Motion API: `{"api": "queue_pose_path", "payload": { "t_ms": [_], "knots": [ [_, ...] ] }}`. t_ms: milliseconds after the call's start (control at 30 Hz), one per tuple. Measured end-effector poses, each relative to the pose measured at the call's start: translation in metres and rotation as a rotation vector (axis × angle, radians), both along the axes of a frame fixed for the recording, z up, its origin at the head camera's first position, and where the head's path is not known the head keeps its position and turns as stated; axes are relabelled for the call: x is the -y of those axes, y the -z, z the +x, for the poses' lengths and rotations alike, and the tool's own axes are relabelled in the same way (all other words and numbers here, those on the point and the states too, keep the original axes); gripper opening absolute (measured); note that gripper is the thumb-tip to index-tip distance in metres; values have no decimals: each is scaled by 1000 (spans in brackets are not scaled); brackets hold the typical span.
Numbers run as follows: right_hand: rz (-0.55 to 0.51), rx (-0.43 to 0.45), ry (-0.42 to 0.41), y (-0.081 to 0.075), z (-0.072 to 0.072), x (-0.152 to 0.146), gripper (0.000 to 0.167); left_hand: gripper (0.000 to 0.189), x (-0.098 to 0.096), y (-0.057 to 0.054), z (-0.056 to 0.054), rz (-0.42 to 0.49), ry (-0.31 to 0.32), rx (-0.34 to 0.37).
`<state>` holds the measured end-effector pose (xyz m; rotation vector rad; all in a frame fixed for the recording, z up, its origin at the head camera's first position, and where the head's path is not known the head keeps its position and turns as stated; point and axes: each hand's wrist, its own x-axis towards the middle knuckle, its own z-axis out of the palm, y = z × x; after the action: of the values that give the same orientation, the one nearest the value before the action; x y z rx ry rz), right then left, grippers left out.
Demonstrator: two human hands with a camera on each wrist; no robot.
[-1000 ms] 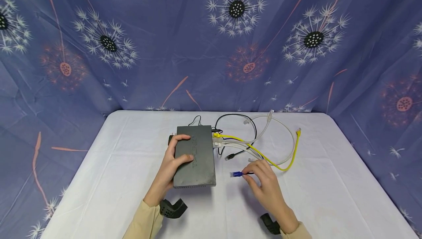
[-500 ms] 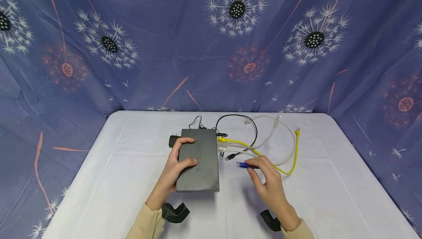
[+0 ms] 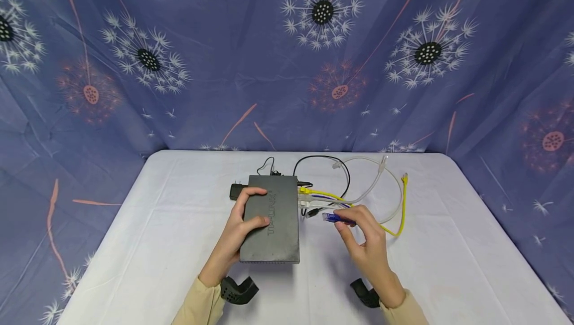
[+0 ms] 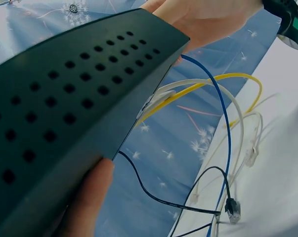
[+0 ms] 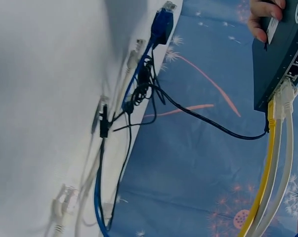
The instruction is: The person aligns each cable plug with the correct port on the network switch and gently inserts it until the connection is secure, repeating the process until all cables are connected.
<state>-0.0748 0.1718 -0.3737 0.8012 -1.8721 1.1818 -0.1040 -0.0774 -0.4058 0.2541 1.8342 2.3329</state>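
My left hand [image 3: 235, 225] grips a dark grey TP-LINK network switch [image 3: 280, 243] by its left side, thumb and a finger lying on its face. Yellow and pale network cables [image 5: 290, 106] are plugged into its port side, which faces right; a few ports beside them [image 5: 294, 70] are bare in the right wrist view. With thumb and fingertips, my right hand [image 3: 369, 240] pinches a blue network cable [image 3: 331, 217] just behind its clear-tipped plug. That plug points left at the switch, a short gap away. In the left wrist view the switch's vented end [image 4: 84, 89] fills much of the picture.
A black power adapter [image 3: 235, 192] lies left of the switch. Loose cable ends spread to the right, including a yellow plug [image 3: 404, 179] and a black one [image 3: 313, 212]. A second blue plug [image 5: 162, 24] rests on the white tablecloth [image 3: 430, 265]. A patterned curtain [image 3: 251, 66] hangs behind.
The switch has moved right and slightly nearer in my left hand. My right hand has carried the blue plug up and a little right, to the level of the plugged-in cables.
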Motion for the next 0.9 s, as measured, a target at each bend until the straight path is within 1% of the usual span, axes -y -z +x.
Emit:
{"api": "queue_pose_path", "payload": {
  "t_ms": [233, 333, 567, 800, 900],
  "knots": [
    [21, -25, 14, -3, -4, -1, 26, 53, -1, -2, 2, -2, 4, -6],
    [43, -22, 29, 1, -6, -2, 26, 53, -1, -3, 2, -8, 2, -10],
    [76, -14, 68, 15, -15, -7, 24, 54, -1, -4, 2, -5, 1, -14],
    [77, -25, 58, 15, -18, -5, 20, 54, -2, -6, 4, -6, -1, -13],
    [89, -28, 65, 17, -20, -5, 20, 53, -2, -6, 4, -5, -4, -12]
  ]
}}
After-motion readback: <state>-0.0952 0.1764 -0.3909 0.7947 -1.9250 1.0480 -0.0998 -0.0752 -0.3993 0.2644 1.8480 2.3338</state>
